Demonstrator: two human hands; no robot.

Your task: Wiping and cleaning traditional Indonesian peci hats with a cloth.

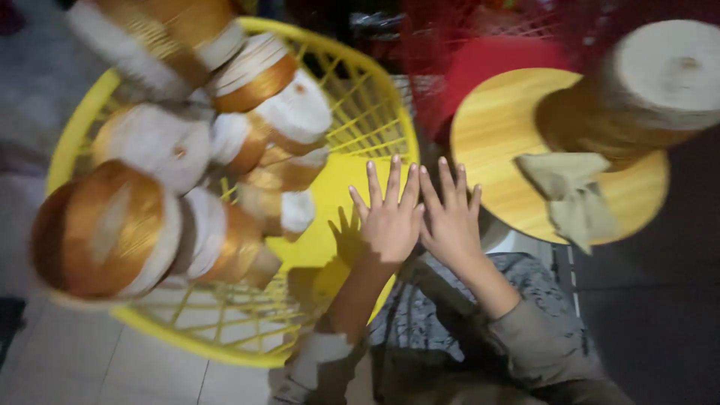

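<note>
My left hand [388, 217] and my right hand [450, 217] are held side by side, palms down, fingers spread, over the right rim of a yellow plastic basket [375, 97]. Both hands hold nothing. The basket holds several spools of golden-orange thread with white ends [105, 232], piled on its left side. My right hand hovers between the basket and a round wooden stool top [487, 142].
On the stool lies a beige folded cloth [570, 195] and a large pale spool [660, 75]. A red mesh basket [480, 52] stands behind. Grey patterned clothing [457, 307] covers my lap below the hands. Pale floor tiles [67, 360] show at lower left.
</note>
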